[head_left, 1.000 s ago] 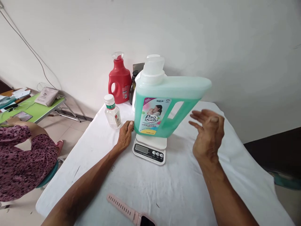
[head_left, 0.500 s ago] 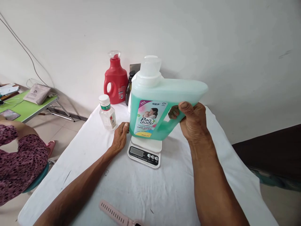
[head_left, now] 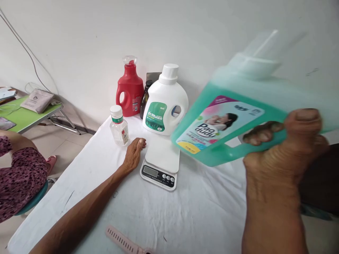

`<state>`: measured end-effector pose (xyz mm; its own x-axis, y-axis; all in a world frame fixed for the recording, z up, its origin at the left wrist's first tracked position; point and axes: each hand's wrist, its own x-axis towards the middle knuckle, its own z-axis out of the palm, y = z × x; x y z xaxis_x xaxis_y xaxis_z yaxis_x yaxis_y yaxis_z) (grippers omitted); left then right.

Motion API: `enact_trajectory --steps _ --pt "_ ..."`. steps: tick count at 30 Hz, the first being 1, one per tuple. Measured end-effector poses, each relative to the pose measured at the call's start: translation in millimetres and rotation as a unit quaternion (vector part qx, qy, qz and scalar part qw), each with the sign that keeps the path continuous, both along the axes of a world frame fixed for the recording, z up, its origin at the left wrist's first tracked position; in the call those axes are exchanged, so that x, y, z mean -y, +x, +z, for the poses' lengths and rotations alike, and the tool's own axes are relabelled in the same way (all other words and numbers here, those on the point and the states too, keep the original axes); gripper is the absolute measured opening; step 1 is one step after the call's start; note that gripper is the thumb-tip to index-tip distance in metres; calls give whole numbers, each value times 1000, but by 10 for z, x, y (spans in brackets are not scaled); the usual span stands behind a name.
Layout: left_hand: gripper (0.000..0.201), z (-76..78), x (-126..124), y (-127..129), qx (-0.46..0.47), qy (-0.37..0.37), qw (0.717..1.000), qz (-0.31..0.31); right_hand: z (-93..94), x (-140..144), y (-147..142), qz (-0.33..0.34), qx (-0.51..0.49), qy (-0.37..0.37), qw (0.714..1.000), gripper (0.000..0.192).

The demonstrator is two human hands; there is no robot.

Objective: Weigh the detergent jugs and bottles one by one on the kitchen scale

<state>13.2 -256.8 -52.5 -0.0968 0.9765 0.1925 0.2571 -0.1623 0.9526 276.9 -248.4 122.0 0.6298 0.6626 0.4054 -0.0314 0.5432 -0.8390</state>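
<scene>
1. While your right hand [head_left: 283, 148] stays clamped through the handle, the green detergent jug [head_left: 233, 116] hangs tilted at right of frame — clear of the scale [head_left: 162, 162].
2. Your left hand [head_left: 134, 152] lies loose, fingers relaxed, on the white cloth [head_left: 185, 215] — just left of the scale.

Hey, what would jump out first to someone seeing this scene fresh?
The big green detergent jug, tilted in the air at right, gripped by its handle in the right hand. Below it, mid-table, sits a white kitchen scale with nothing on it, the left hand resting flat beside it.
</scene>
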Motion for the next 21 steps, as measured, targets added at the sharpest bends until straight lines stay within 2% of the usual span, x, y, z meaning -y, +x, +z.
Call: enact_trajectory --steps 3,7,12,18,21 --pt "61 -3 -4 18 0 -3 1000 7 -40 -143 275 -82 23 17 996 38" --pt "62 -5 -17 32 2 -7 1000 9 -229 -465 480 -153 29 15 988 36" --pt "62 -8 -22 36 15 -11 1000 9 -443 -800 550 -184 6 -22 983 45" --pt "62 -6 -17 35 9 -12 1000 8 -673 -1076 643 -199 10 -12 980 46" --pt "62 8 -13 38 3 -14 1000 9 -758 -1258 692 -246 34 -15 969 44"
